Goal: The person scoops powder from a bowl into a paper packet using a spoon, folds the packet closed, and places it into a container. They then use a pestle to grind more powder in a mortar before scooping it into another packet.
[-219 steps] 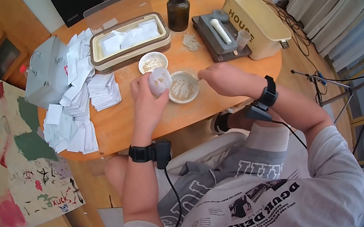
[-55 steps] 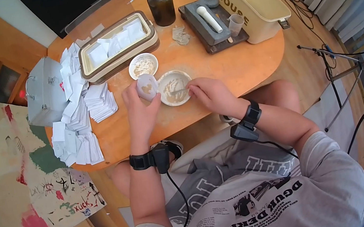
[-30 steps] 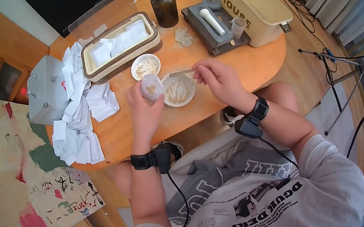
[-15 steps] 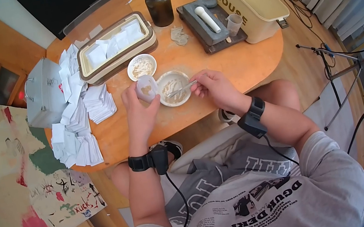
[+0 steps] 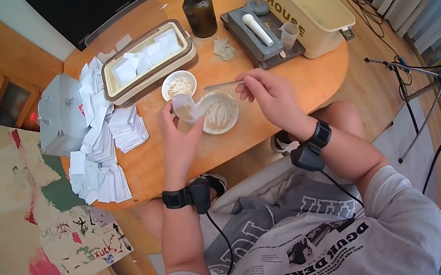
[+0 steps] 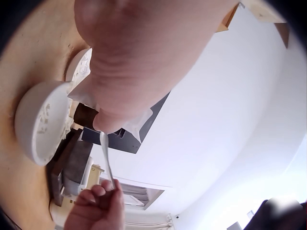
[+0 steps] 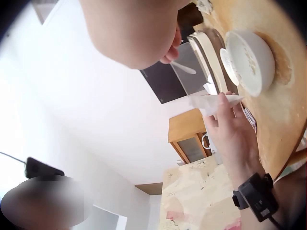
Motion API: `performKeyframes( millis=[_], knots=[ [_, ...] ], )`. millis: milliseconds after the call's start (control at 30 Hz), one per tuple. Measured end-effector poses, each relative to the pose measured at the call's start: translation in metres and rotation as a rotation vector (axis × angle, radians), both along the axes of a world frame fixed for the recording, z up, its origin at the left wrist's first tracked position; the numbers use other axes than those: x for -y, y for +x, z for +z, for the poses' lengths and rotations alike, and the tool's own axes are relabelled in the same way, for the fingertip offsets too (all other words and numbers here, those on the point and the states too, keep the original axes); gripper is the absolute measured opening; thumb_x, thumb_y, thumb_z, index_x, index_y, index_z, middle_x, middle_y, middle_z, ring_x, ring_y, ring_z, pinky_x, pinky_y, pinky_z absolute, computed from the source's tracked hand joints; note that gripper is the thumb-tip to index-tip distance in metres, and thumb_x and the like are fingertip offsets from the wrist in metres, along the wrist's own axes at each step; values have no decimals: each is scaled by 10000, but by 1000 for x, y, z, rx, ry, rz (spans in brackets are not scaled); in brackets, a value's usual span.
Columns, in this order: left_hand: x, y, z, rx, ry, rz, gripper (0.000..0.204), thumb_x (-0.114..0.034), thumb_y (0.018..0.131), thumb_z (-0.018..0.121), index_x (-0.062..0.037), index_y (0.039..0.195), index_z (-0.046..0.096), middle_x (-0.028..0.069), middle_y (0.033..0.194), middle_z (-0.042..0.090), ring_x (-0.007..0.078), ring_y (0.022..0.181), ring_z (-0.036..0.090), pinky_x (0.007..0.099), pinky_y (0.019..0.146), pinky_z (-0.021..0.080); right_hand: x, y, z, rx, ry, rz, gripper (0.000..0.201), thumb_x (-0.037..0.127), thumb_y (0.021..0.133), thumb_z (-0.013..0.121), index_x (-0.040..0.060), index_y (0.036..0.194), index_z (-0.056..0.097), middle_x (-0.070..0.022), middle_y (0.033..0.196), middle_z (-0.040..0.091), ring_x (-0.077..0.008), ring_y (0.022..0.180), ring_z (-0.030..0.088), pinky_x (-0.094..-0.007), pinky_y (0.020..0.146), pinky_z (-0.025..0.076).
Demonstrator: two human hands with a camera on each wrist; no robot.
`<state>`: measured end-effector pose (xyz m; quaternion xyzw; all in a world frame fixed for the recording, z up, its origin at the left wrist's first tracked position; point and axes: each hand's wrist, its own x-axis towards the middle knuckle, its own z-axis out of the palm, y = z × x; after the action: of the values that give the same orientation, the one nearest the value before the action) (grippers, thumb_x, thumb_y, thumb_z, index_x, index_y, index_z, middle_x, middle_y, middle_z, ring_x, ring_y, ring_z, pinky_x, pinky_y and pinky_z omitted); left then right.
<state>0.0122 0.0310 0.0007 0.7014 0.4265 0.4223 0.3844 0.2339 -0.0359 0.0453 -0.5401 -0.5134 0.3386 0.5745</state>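
Note:
In the head view the left hand (image 5: pixel 178 144) grips a translucent cup (image 5: pixel 185 108), tilted at the left rim of a white bowl (image 5: pixel 218 112) with pale residue inside. The right hand (image 5: pixel 272 97) pinches the handle of a metal spoon (image 5: pixel 223 84), held above the bowl's far rim. Behind the cup stands a smaller white bowl (image 5: pixel 178 85) holding pale powder. The right wrist view shows the spoon (image 7: pixel 184 67) raised beside the cup (image 7: pixel 211 102); the spoon's bowl looks bare there.
Stacks of white paper packets (image 5: pixel 127 128) lie at the left beside a metal case (image 5: pixel 60 114). Behind are a bin of packets (image 5: pixel 146 61) and a dark jar (image 5: pixel 199 13). To the right, a white pestle (image 5: pixel 257 31) rests on a grey stone block, near a cream container (image 5: pixel 307 12).
The spoon has lifted out of the white bowl to above its far rim. The cup's contents, seen as a tan patch earlier, look less distinct, and the cup is turned differently.

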Motion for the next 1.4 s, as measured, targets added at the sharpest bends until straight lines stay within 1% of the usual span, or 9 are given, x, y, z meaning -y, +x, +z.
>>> performKeyframes(
  millis=[100, 200, 367, 500, 667, 800, 967, 1133, 1400],
  knots=[
    [-3, 3, -2, 73, -50, -63, 643, -88, 830, 775, 14, 1357, 423, 153, 1290, 444, 268, 1252, 491, 400, 1083, 442, 7, -7, 0, -22, 53, 204, 216, 102, 1041, 505, -35, 1124, 651, -89, 909, 700, -150, 831, 676, -276, 764, 535],
    [-1, 6, -1, 81, -75, -71, 648, -96, 831, 779, 17, 1359, 421, 152, 1305, 441, 269, 1256, 492, 407, 1086, 443, 0, -6, -7, 19, 101, 63, 217, 104, 1040, 510, -37, 1127, 649, -94, 921, 705, -139, 824, 670, -272, 757, 533],
    [-1, 1, 0, 52, -75, -67, 667, -40, 846, 753, 2, 1398, 381, 129, 1362, 444, 208, 1289, 465, 365, 1112, 395, 1, 0, -12, 42, 57, 70, 214, 105, 1036, 520, -41, 1122, 649, -95, 913, 707, -135, 784, 663, -273, 730, 532],
    [-3, -5, 0, 69, -91, -40, 663, -59, 846, 758, -6, 1397, 393, 125, 1357, 447, 218, 1293, 467, 370, 1115, 395, 0, 2, -19, 23, -15, 70, 206, 110, 1029, 533, -36, 1104, 658, -95, 890, 708, -133, 745, 658, -268, 694, 528],
    [-10, -20, 0, -220, 147, 107, 636, -116, 811, 788, 10, 1344, 464, 167, 1292, 484, 292, 1191, 505, 388, 1026, 443, 2, 0, -19, 74, -12, 103, 201, 112, 1023, 541, -34, 1080, 666, -100, 866, 708, -143, 711, 656, -270, 662, 527],
    [-13, -37, -5, -286, 139, 122, 639, -121, 819, 789, 13, 1351, 462, 181, 1307, 492, 289, 1210, 514, 382, 1037, 446, 1, 7, -12, 134, 57, 75, 194, 104, 1015, 542, -37, 1063, 667, -116, 852, 706, -172, 692, 666, -281, 646, 531],
    [-25, -56, -16, -71, -55, 176, 647, -141, 840, 789, 21, 1367, 451, 163, 1334, 504, 260, 1233, 541, 377, 1043, 459, 4, 11, -16, 122, 30, 110, 188, 98, 1002, 549, -37, 1049, 670, -135, 848, 703, -204, 711, 684, -312, 662, 541],
    [-47, -73, -8, -68, -63, 276, 606, -126, 848, 777, 16, 1333, 443, 157, 1312, 513, 244, 1206, 547, 384, 1034, 465, 3, 12, -27, 134, 72, 151, 185, 96, 985, 555, -30, 1053, 673, -157, 868, 705, -261, 755, 695, -347, 703, 547],
    [-76, -72, 35, 19, -29, 380, 565, -139, 893, 748, 34, 1304, 402, 163, 1229, 552, 226, 1152, 561, 346, 993, 465, 5, 16, -25, 127, 70, 165, 173, 111, 979, 563, -10, 1038, 673, -184, 902, 698, -334, 806, 686, -384, 729, 542]
  ],
)
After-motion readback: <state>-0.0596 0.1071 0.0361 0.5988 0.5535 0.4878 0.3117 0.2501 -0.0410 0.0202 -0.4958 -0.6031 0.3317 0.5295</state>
